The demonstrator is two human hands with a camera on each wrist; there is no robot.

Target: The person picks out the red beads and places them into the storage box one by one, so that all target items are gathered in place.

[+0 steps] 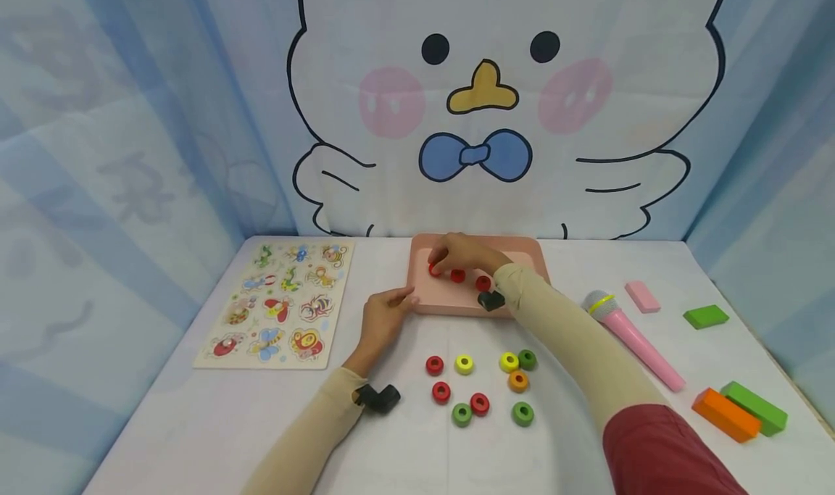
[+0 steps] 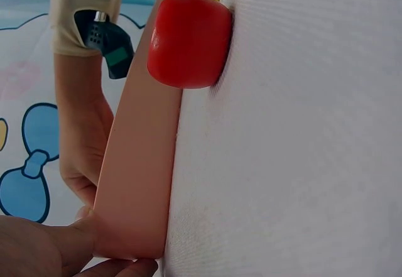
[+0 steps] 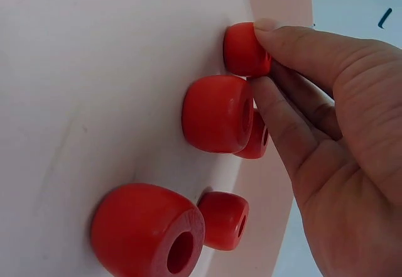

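A pink tray (image 1: pixel 515 299) lies at the back of the table with red beads (image 1: pixel 483 283) in it. My right hand (image 1: pixel 462 254) reaches over the tray and pinches a red bead (image 3: pixel 242 49) between thumb and fingers, down at the tray floor. Several more red beads (image 3: pixel 217 114) sit close beside those fingers, their holes showing. At the tray's front left corner, my left hand (image 1: pixel 385 321) grips the edge, thumb and fingertips around the corner in the left wrist view. A red bead (image 2: pixel 190 41) on the table stands near the tray's front side.
Loose red, yellow, green and orange beads (image 1: pixel 518 381) lie in front of the tray. An insect puzzle board (image 1: pixel 274 303) is at left. On the right are a pink toy microphone (image 1: pixel 642 346), a pink block (image 1: pixel 642 296), green blocks (image 1: pixel 706 317) and an orange block (image 1: pixel 725 415).
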